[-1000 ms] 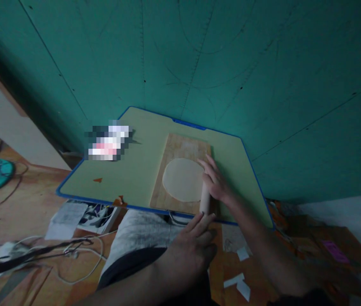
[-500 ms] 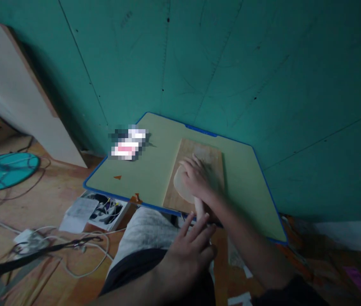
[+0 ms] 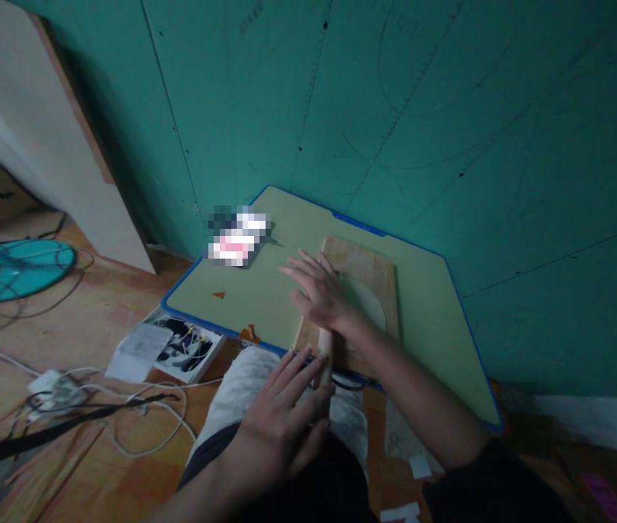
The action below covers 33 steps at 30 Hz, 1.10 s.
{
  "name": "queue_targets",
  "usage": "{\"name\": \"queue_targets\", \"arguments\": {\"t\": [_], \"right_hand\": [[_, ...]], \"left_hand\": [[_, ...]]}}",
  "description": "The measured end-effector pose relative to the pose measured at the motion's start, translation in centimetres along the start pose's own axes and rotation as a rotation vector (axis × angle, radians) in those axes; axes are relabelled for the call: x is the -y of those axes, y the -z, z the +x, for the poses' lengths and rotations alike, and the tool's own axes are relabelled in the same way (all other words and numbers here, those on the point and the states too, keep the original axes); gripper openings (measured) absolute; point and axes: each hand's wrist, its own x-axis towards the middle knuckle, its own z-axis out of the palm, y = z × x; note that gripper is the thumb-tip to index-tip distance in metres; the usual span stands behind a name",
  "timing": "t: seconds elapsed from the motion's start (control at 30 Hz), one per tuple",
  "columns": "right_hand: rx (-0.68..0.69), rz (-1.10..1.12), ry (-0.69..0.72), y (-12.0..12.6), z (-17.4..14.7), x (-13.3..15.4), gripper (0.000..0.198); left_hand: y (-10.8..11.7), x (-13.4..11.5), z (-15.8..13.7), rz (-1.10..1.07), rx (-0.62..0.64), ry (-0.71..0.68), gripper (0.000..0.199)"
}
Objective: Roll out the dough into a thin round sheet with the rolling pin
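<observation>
A light-coloured rolling pin (image 3: 324,356) lies lengthwise over the left side of a wooden board (image 3: 363,254), its near end jutting past the table edge. My right hand (image 3: 316,290) rests flat across its far part, fingers stretched out to the left and hiding that end. Over the near end is my left hand (image 3: 292,410), fingers extended and palm down, touching the pin. A thin, round, pale sheet of dough (image 3: 369,309) lies on the board to the right of the pin, partly covered by my right hand and forearm.
The small table (image 3: 428,305) has a blue rim and stands against a green wall (image 3: 265,109). A pixelated object (image 3: 240,236) sits at its left. Below are an open box of cables (image 3: 186,349), white cords and a power strip (image 3: 55,392) on the floor.
Both hands and the rolling pin have moved left across the board. The dough, earlier left of the pin, now shows to its right. The view has shifted slightly.
</observation>
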Motion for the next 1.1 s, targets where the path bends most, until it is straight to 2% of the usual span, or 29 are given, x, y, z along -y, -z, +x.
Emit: {"name": "queue_targets", "arguments": {"t": [0.07,0.13,0.2,0.3,0.37,0.43,0.5,0.6,0.7,0.8,0.87,0.93,1.1], "right_hand": [[-0.018,0.002,0.029,-0.3,1.2,0.9,0.049],[-0.059,0.025,0.032,-0.5,1.0,0.4,0.048],[-0.093,0.069,0.034,-0.6,-0.7,-1.4,0.048],[-0.106,0.121,0.059,-0.5,-4.9,-5.5,0.046],[-0.123,0.139,0.035,-0.3,-7.6,-7.7,0.049],[-0.123,0.152,0.011,-0.1,-8.7,-8.5,0.054],[-0.098,0.148,0.015,0.0,-7.9,-7.8,0.056],[-0.054,0.104,0.040,-0.5,-3.9,-4.5,0.054],[-0.058,0.065,0.006,-1.0,0.6,-0.6,0.050],[-0.044,0.030,-0.044,-1.3,3.0,1.7,0.044],[-0.049,0.024,-0.047,-1.4,3.0,1.7,0.042],[-0.072,0.037,-0.023,-1.3,1.8,0.6,0.043],[-0.111,0.096,0.055,-0.7,-3.5,-4.7,0.049]], "left_hand": [[0.0,0.2,0.0,0.028,-0.006,0.009,0.039],[-0.8,0.3,0.1,0.035,-0.022,-0.008,0.041],[-2.3,0.1,0.6,0.019,0.001,-0.053,0.037],[-4.5,-0.7,1.6,-0.034,0.075,-0.128,0.015],[-5.2,-1.4,2.4,-0.070,0.109,-0.171,0.011],[-5.2,-1.8,2.9,-0.109,0.128,-0.183,0.012],[-4.5,-1.6,2.8,-0.140,0.121,-0.156,0.014],[-2.7,-0.6,1.6,-0.128,0.069,-0.078,0.021],[-0.7,0.6,-0.1,-0.039,-0.014,0.010,0.027],[0.4,1.1,-0.9,0.030,-0.059,0.063,0.029],[0.2,1.2,-0.8,0.044,-0.062,0.069,0.031],[-0.7,0.9,-0.3,0.034,-0.047,0.051,0.033],[-4.1,-0.5,1.2,-0.095,0.028,-0.074,0.025]]}}
